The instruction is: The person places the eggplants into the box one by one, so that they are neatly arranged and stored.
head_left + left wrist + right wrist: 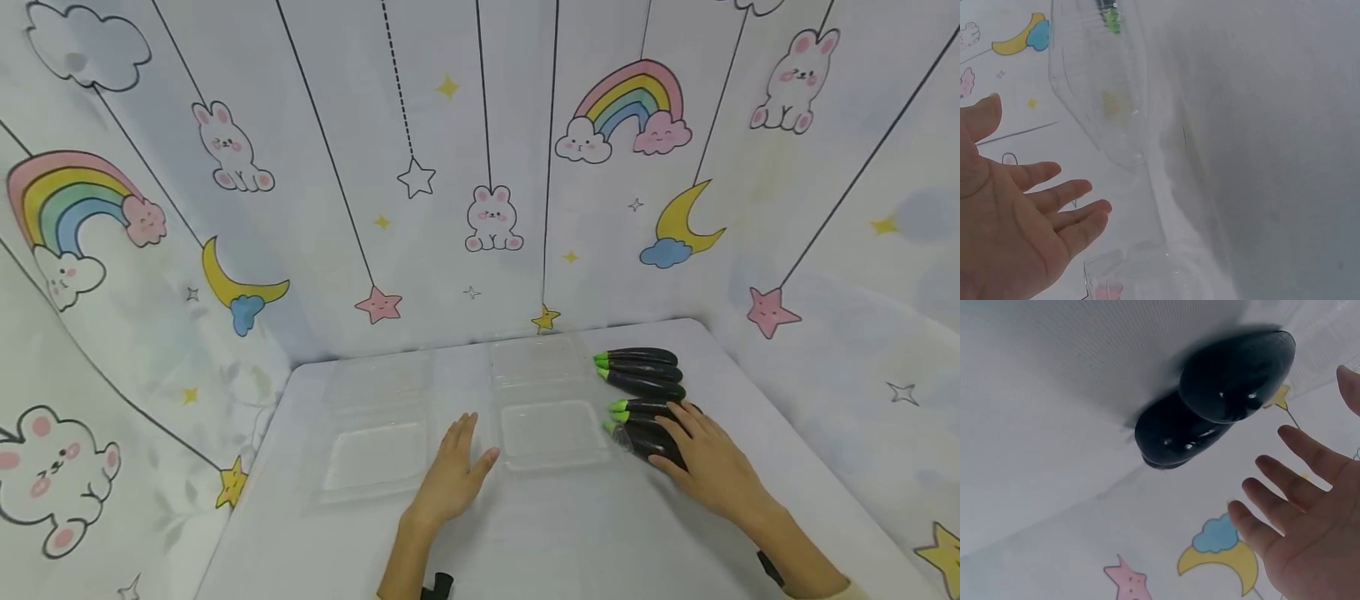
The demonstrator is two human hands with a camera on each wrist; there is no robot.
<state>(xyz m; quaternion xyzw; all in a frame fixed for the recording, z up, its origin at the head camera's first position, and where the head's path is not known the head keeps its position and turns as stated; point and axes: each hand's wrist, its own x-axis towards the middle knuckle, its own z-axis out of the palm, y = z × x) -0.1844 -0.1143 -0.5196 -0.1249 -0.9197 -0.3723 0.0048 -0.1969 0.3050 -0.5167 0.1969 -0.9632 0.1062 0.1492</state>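
My right hand (712,462) hovers over the near group of dark eggplants (647,440) with green stem ends. Its fingers are spread, and in the right wrist view a gap shows between the fingertips and the rounded ends of the eggplants (1238,375). Part of the near group is hidden under that hand in the head view. My left hand (450,479) holds nothing, its fingers extended, between a clear plastic container (375,490) on the left and a second clear container (555,467) on the right. In the left wrist view the palm (1010,231) faces the camera.
More eggplants (645,385) lie farther back at the table's right side. Both containers have their clear lids (536,362) folded back toward the rear wall. A white cloth covers the table (525,533), and patterned fabric walls (480,275) stand behind and at both sides.
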